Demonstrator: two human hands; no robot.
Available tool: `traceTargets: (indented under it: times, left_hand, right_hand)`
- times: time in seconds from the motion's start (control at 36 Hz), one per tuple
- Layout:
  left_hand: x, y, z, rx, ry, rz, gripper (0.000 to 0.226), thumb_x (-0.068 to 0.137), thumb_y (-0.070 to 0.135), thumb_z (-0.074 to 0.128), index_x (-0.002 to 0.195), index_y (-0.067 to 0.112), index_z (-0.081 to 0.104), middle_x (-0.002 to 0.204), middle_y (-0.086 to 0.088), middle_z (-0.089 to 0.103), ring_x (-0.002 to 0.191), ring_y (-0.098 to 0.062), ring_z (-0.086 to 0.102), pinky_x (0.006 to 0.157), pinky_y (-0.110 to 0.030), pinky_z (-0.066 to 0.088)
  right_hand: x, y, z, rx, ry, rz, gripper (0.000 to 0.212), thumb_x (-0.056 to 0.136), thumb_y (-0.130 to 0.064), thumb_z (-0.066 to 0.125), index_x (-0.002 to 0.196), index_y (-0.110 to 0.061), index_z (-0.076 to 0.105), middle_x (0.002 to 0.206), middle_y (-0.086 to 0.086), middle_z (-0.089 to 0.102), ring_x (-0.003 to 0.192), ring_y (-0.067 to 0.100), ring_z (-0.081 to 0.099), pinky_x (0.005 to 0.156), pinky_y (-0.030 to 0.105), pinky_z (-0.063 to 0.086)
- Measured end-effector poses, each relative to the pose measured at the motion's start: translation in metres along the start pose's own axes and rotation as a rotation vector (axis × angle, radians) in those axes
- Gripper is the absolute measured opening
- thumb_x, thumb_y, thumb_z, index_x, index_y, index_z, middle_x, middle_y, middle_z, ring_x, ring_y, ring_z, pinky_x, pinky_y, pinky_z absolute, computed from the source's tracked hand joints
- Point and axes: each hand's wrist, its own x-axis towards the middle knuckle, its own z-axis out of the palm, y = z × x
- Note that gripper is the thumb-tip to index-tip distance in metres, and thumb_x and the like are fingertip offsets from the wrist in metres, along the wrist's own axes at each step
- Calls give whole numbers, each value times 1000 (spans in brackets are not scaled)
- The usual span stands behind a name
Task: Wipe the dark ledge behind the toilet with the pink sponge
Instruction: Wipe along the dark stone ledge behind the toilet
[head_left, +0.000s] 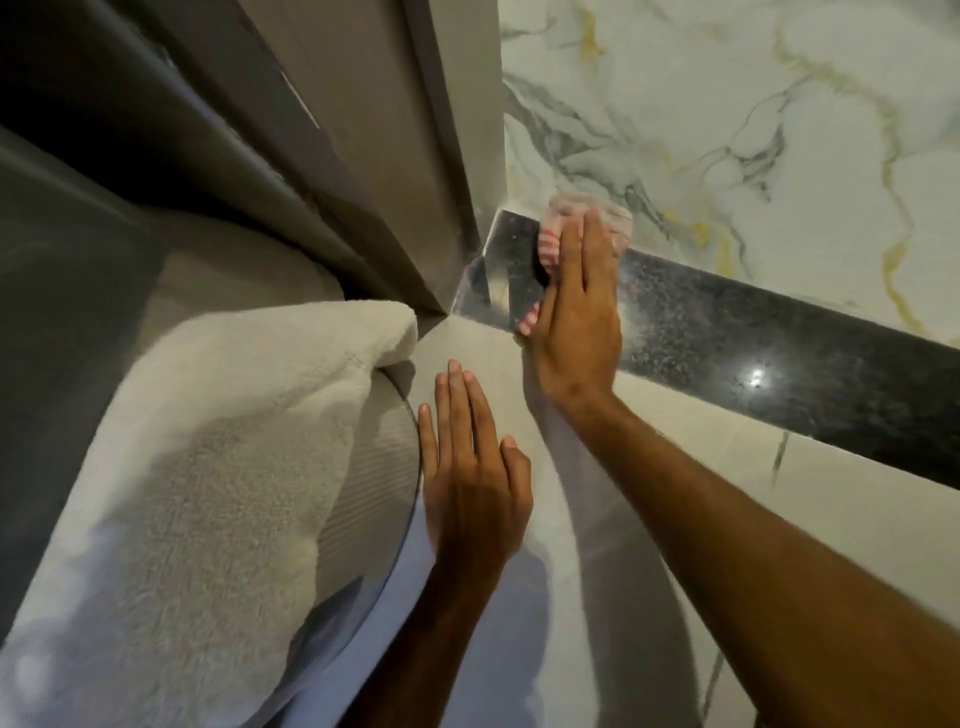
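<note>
The dark speckled ledge (737, 343) runs from the corner at centre toward the right edge, below a marble wall. My right hand (576, 306) presses flat on the pink sponge (549, 244) at the ledge's left end, close to the corner; only the sponge's pink striped edges and a blurred part above my fingers show. My left hand (470, 467) lies flat with fingers together against the pale wall face below the ledge, holding nothing.
A thick white towel (208, 441) hangs on the left over a curved glass edge (400, 519). A grey door frame (415, 156) meets the ledge at the corner. The white marble wall (753, 130) with grey and gold veins rises behind the ledge.
</note>
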Motion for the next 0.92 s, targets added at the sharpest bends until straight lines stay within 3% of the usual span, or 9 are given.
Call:
traceTargets:
  times: [0.14, 0.31, 0.47, 0.53, 0.58, 0.64, 0.75, 0.83, 0.92]
  left_hand:
    - [1, -2, 1, 10, -60, 1, 71, 109, 35, 56, 168, 1, 33, 179, -21, 23, 169, -32, 15, 139, -55, 14]
    - [0, 1, -4, -8, 6, 27, 73, 104, 24, 55, 167, -4, 31, 177, -24, 26, 167, -37, 24, 134, -61, 29]
    - [0, -1, 0, 32, -6, 20, 72, 106, 28, 43, 169, -3, 26, 179, -23, 22, 168, -35, 21, 137, -57, 22]
    - [0, -1, 2, 21, 4, 18, 70, 106, 28, 39, 169, -1, 28, 179, -22, 24, 168, -34, 22, 138, -55, 19]
    - [1, 0, 1, 38, -3, 8, 68, 107, 26, 37, 168, -2, 30, 178, -22, 26, 168, -35, 23, 138, -54, 18]
    - [-1, 0, 1, 82, -7, 18, 66, 108, 24, 36, 168, -3, 29, 178, -24, 24, 167, -37, 23, 138, -55, 18]
    - [-2, -1, 2, 114, -23, 47, 68, 109, 22, 45, 169, -4, 26, 178, -26, 24, 167, -39, 23, 136, -59, 24]
    - [-1, 0, -2, 120, -22, 45, 71, 109, 25, 46, 170, -4, 23, 179, -25, 21, 168, -38, 21, 136, -58, 24]
    - [-2, 0, -1, 87, -12, 53, 70, 109, 28, 43, 170, -2, 25, 179, -23, 22, 168, -36, 22, 137, -56, 23]
  right_hand:
    - [-2, -42, 22, 142, -71, -168, 78, 115, -15, 51, 177, -17, 5, 186, 4, 12, 167, 29, 33, 132, 52, 41]
    - [-32, 8, 7, -360, -361, -393, 79, 117, -27, 46, 176, -18, -6, 185, 7, -17, 173, 30, -15, 142, 47, 19]
    - [-6, -7, -1, -85, -113, -105, 103, 102, -10, 74, 176, -13, 1, 186, 7, -6, 174, 29, -1, 133, 32, 23]
    - [-2, -13, 15, -135, -167, -205, 102, 104, -15, 72, 176, -14, -1, 186, 6, -8, 174, 27, -2, 127, 24, 15]
    - [-8, -6, 22, -232, -208, -308, 96, 110, -27, 65, 176, -15, -3, 186, 8, -12, 174, 28, -10, 136, 33, 8]
    - [-18, 12, 14, -337, -249, -470, 86, 111, -30, 61, 176, -18, 6, 186, 10, -3, 174, 33, -3, 141, 47, 20]
    - [-34, 52, -19, -402, -389, -787, 75, 106, -24, 65, 172, -23, 29, 183, 3, 21, 171, 31, 17, 136, 43, 19]
    - [-31, 51, -21, -348, -304, -571, 70, 110, -24, 54, 173, -17, 25, 183, 9, 19, 172, 33, 14, 140, 56, 21]
    - [-23, 26, -2, -269, -92, -232, 69, 111, -21, 37, 176, -15, 16, 186, 7, 10, 174, 28, 4, 142, 49, 15]
